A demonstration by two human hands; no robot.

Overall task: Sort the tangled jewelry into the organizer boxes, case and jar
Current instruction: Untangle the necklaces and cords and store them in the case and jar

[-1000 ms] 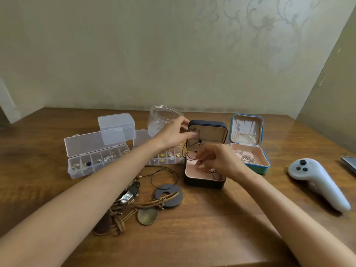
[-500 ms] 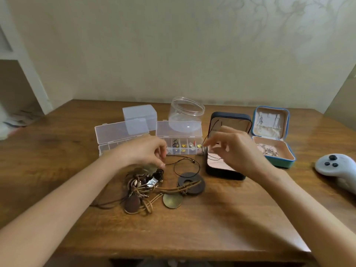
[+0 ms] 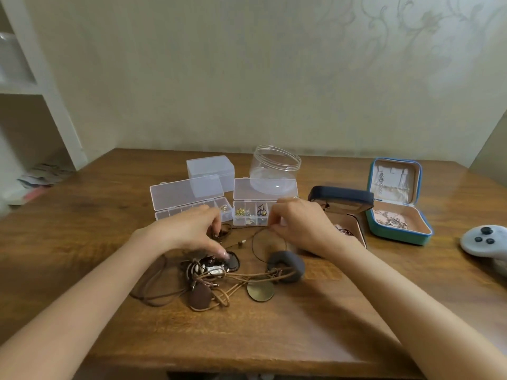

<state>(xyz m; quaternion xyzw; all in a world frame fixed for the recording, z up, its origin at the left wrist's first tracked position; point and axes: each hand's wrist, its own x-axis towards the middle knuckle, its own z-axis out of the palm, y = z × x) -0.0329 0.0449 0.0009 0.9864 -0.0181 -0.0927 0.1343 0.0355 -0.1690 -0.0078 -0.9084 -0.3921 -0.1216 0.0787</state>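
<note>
In the head view, the tangle of brown leather cords and pendants [image 3: 211,275] lies near centre on the wooden table [image 3: 274,338]. A thin black cord necklace [image 3: 253,244] loops off its far right side. I judge all of it light, limp and quick to snag. The black cord looks fine enough to slip, so I'd take it by the strand beside its small metal bead [image 3: 241,244] and not drag the pendants. My right hand [image 3: 299,226] is palm down, fingertips pinching the black cord's far end, just near of the clear compartmented organizer box [image 3: 263,212]. My left hand [image 3: 189,231] arches over the tangle's far edge, fingers curled down. I cannot tell whether it grips anything.
</note>
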